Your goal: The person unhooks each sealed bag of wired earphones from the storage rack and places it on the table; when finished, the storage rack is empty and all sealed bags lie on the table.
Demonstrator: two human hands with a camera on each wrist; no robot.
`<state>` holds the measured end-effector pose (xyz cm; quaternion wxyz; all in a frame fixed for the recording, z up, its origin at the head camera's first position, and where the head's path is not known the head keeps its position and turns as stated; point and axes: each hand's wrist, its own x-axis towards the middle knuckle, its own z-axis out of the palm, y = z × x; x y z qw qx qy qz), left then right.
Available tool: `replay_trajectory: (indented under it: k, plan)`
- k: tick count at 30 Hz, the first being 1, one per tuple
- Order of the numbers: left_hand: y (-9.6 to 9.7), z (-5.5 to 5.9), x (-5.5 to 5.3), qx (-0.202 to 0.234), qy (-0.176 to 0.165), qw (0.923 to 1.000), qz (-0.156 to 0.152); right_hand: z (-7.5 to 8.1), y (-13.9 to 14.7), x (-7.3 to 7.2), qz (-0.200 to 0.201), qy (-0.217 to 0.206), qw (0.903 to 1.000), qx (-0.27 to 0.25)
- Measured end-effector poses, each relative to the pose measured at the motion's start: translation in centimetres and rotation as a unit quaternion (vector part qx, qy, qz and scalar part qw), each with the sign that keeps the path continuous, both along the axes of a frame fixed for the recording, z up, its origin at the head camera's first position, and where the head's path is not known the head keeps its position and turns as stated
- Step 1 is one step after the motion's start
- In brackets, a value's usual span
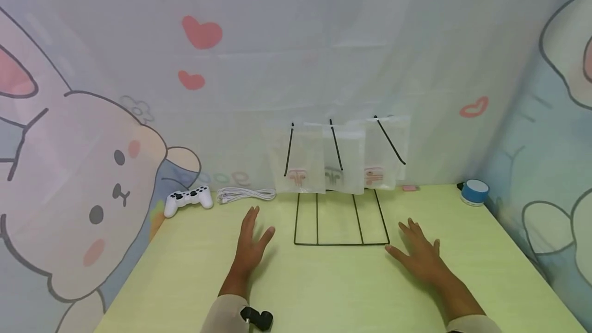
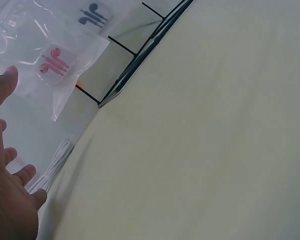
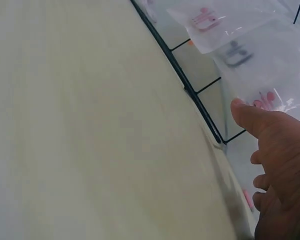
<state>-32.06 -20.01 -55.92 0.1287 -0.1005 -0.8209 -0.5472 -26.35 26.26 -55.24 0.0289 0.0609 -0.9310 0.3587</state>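
My left hand (image 1: 248, 251) hovers over the table left of a black wire rack (image 1: 342, 244), fingers spread and holding nothing. On the rack's other side my right hand (image 1: 422, 257) is likewise spread and bare, its thumb close to the rack's front corner. Three translucent bags hang from the rack's hooks: a left bag (image 1: 300, 148) showing pink earphones, a middle bag (image 1: 349, 153) with dark ones, and a right bag (image 1: 384, 143) with a pinkish item. In the right wrist view, the thumb (image 3: 250, 114) overlaps one bag's pink earphones.
A white game controller (image 1: 188, 199) and a coiled white cable (image 1: 245, 194) lie at the table's back left. Back right are a small pink item (image 1: 410, 188) and a blue-and-white round object (image 1: 475, 191). A printed curtain (image 1: 259, 66) stands behind the table (image 1: 333, 292).
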Motion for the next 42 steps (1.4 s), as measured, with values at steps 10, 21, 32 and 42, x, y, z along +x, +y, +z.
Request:
replay_trajectory:
  k: [10,21,32,42]
  plan:
    - [1.4,0.1,-2.3,0.043,-0.006,0.9990,-0.004,-0.4,-1.3,-2.6,0.004,0.009,0.9999,0.011]
    - [2.1,1.0,-4.4,0.072,-0.001,0.9974,-0.001,-1.0,-1.9,-2.8,-0.005,0.005,0.9990,0.044]
    - [2.6,2.7,-7.0,0.087,-0.008,0.9961,-0.016,-0.8,-2.2,-2.5,-0.001,0.004,0.9983,0.057]
    - [3.3,6.4,-8.0,0.109,-0.025,0.9927,-0.045,-1.0,-2.0,-2.7,-0.001,-0.004,0.9980,0.063]
